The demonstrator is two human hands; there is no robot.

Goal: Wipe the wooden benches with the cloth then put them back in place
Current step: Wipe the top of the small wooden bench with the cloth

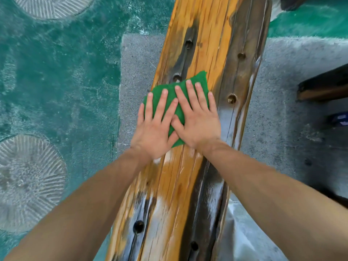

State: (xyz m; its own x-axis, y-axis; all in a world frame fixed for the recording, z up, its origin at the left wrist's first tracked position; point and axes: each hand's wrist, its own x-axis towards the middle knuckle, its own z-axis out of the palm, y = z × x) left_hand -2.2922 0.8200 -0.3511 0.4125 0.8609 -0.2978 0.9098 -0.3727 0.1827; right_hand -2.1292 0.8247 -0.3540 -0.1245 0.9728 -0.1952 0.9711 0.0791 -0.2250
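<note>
- Readable text, labels, brands, numbers, signs: I find none anywhere in my view.
- Dark blue object [338, 119] at the right edge, on the grey paving: it carries pale marks, too blurred for me to tell whether they are lettering.
</note>
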